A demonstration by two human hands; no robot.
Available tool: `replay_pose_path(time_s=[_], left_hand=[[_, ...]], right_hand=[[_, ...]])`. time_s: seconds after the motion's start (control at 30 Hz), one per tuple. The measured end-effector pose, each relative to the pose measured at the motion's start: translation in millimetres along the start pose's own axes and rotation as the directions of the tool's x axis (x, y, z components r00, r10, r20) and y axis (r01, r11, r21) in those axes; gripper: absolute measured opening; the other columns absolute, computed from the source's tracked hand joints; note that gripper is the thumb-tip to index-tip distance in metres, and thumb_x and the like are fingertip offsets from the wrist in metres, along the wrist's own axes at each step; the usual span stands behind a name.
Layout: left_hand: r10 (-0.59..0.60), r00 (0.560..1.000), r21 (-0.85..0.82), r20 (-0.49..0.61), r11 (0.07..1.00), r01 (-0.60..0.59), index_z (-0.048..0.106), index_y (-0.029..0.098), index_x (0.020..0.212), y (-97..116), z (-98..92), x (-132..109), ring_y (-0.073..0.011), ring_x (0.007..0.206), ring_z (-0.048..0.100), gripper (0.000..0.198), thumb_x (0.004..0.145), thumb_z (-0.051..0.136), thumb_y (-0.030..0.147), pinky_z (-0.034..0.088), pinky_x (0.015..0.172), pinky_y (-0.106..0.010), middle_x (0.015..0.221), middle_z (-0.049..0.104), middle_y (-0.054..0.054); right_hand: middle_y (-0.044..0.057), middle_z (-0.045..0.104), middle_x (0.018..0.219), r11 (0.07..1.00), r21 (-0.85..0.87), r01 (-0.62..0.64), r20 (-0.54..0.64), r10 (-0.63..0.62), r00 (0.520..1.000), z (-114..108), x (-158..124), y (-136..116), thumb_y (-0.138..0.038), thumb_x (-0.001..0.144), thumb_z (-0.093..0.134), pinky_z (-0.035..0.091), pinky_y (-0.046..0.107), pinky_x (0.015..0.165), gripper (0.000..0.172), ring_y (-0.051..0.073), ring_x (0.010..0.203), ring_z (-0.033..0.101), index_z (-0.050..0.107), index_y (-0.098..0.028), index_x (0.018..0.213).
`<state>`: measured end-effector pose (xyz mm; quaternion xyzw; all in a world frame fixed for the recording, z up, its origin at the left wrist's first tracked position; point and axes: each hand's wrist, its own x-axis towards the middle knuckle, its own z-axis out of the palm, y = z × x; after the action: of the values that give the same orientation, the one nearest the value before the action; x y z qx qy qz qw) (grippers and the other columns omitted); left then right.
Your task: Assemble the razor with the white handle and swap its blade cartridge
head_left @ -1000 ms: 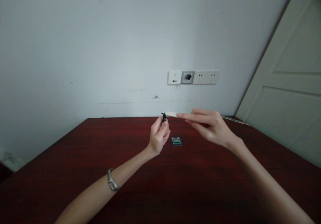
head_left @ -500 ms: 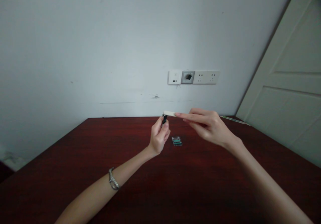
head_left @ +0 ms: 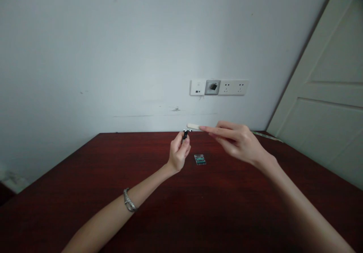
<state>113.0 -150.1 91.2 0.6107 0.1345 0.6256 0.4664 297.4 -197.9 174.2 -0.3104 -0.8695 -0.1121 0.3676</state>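
My left hand (head_left: 179, 153) is raised above the dark red table (head_left: 181, 207), its fingertips pinched on a small black part (head_left: 185, 134). My right hand (head_left: 237, 141) holds a slim white handle (head_left: 194, 126) between its fingers, the handle's free end lying just right of the black part, close to it or touching. A small clear case with teal contents (head_left: 200, 159) lies flat on the table below and between the two hands. A silver bracelet (head_left: 129, 201) is on my left wrist.
A white wall rises behind the table, with a row of sockets (head_left: 219, 87) on it. A pale door (head_left: 326, 105) stands at the right. A thin light strip (head_left: 266, 135) lies at the table's far right edge.
The white handle has shifted slightly up and to the right from the black part. My left hand has risen a little, still pinching the part.
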Motion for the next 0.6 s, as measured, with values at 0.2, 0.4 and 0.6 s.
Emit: replay_pose_path(time_s=[0.2, 0.4, 0.6], left_hand=[[0.02, 1.0, 0.028, -0.001, 0.999, -0.02, 0.043, 0.017, 0.077, -4.2, -2.2, 0.2, -0.0021, 0.037, 0.022, 0.026, 0.088, 0.051, 0.04, 0.019, 0.034, -0.015, 0.052, 0.026, 0.009], [0.014, 1.0, 0.034, 0.009, 0.999, -0.015, 0.042, 0.017, 0.077, -1.8, -1.5, -1.1, -0.0022, 0.037, 0.022, 0.026, 0.088, 0.05, 0.039, 0.019, 0.035, -0.016, 0.053, 0.027, 0.009], [0.042, 0.999, 0.081, 0.021, 0.996, -0.044, 0.043, 0.017, 0.078, -4.2, -4.6, -2.5, -0.0027, 0.038, 0.023, 0.025, 0.089, 0.048, 0.039, 0.019, 0.035, -0.017, 0.052, 0.028, 0.009]], right_hand=[[0.001, 0.053, 0.073, 0.998, -0.057, 0.025, 0.057, -0.022, 0.998, -0.6, 0.3, -4.1, -0.014, 0.088, 0.044, 0.035, 0.021, 0.052, 0.042, 0.008, 0.053, 0.041, 0.057, -0.027, 0.126], [0.001, 0.054, 0.072, 0.999, -0.029, -0.023, -0.013, 0.022, 1.0, 1.1, -0.3, -0.5, -0.017, 0.089, 0.045, 0.036, 0.022, 0.054, 0.039, 0.009, 0.055, 0.043, 0.059, -0.025, 0.124], [0.001, 0.052, 0.071, 1.0, -0.031, 0.003, 0.046, -0.002, 0.999, 3.0, 0.6, -1.7, -0.018, 0.09, 0.044, 0.035, 0.022, 0.053, 0.039, 0.009, 0.054, 0.042, 0.058, -0.027, 0.125]])
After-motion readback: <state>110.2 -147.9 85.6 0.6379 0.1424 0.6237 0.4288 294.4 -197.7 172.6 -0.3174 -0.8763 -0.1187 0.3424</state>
